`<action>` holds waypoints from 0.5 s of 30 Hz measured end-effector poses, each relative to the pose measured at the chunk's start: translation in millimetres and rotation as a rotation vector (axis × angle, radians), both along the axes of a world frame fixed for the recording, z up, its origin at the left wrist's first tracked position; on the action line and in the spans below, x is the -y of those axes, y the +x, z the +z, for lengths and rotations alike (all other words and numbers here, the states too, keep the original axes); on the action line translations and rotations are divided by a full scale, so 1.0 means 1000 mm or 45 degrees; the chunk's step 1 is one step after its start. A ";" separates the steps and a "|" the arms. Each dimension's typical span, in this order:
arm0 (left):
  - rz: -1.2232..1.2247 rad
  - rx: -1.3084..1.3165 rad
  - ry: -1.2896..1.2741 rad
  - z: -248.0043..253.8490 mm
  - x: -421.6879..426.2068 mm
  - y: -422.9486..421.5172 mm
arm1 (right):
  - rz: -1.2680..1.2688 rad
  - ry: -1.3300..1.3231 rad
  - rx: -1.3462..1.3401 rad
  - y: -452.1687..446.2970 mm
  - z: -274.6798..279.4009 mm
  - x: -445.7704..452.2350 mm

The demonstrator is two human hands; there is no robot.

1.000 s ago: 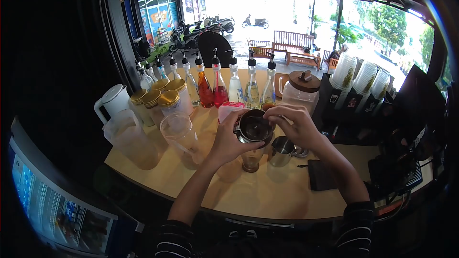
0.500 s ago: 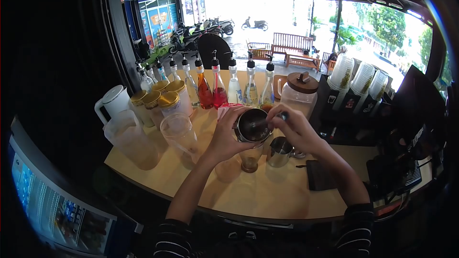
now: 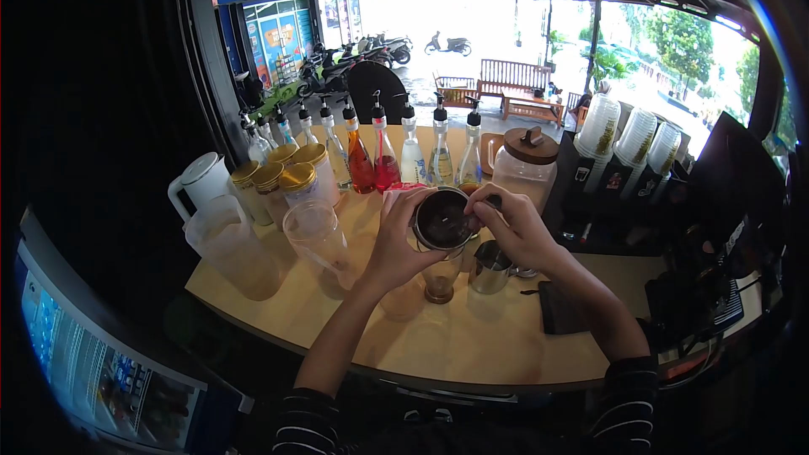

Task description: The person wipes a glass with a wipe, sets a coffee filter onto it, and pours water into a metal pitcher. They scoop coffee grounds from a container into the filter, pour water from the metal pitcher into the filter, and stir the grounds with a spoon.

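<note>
My left hand (image 3: 401, 240) is wrapped round the side of a metal cup (image 3: 442, 221), which is tilted so that its dark inside shows. At the cup's right rim, my right hand (image 3: 511, 223) pinches a thin utensil with a dark end; its lower part reaches into the cup and is hard to make out. Below the cup stands a clear glass (image 3: 440, 280) on the counter. A second metal pitcher (image 3: 489, 270) is just right of that glass. Behind my left hand lies a pink and white packet (image 3: 396, 194), partly covered.
Pump bottles (image 3: 386, 156) line the counter's back. Gold-lidded jars (image 3: 299, 179), a white jug (image 3: 202, 181) and clear pitchers (image 3: 316, 236) stand left. To the right are a wooden-lidded jar (image 3: 527, 164), stacked cups (image 3: 598, 126) and a dark cloth (image 3: 566, 307).
The utensil in my right hand has shifted round at the cup's rim, its dark end changing angle. The cup has moved slightly left.
</note>
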State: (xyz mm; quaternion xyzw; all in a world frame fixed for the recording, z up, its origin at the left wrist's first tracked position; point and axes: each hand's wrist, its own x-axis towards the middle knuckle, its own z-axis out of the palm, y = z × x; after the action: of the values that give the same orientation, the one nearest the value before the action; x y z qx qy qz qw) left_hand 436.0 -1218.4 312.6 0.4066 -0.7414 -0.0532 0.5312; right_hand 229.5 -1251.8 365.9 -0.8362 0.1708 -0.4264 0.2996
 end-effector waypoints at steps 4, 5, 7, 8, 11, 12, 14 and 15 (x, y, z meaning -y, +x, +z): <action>0.066 0.054 -0.041 0.001 -0.002 0.001 | -0.054 -0.003 -0.035 0.001 0.002 -0.002; 0.106 0.111 -0.087 0.001 -0.003 0.001 | -0.010 0.017 -0.015 0.002 0.002 -0.002; 0.104 0.107 -0.078 0.002 -0.003 0.003 | -0.008 -0.039 -0.017 0.002 0.002 -0.003; 0.099 0.102 -0.067 0.002 -0.003 0.003 | -0.010 -0.094 -0.019 0.002 0.002 -0.003; 0.139 0.115 -0.063 0.000 -0.004 0.004 | 0.013 -0.024 -0.026 0.001 0.001 0.000; 0.141 0.115 -0.064 0.000 -0.004 0.005 | 0.014 -0.025 -0.026 0.001 0.001 -0.001; 0.118 0.020 -0.034 -0.001 -0.005 0.003 | 0.024 -0.156 -0.065 0.001 0.000 -0.002; 0.117 0.020 -0.035 -0.001 -0.005 0.003 | 0.024 -0.156 -0.065 0.000 0.000 -0.002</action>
State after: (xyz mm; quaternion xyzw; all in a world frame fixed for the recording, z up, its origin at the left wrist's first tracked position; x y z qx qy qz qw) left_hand 438.8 -1213.1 311.3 0.4334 -0.7267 -0.0153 0.5328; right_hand 229.7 -1250.2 365.7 -0.8651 0.1440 -0.4119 0.2472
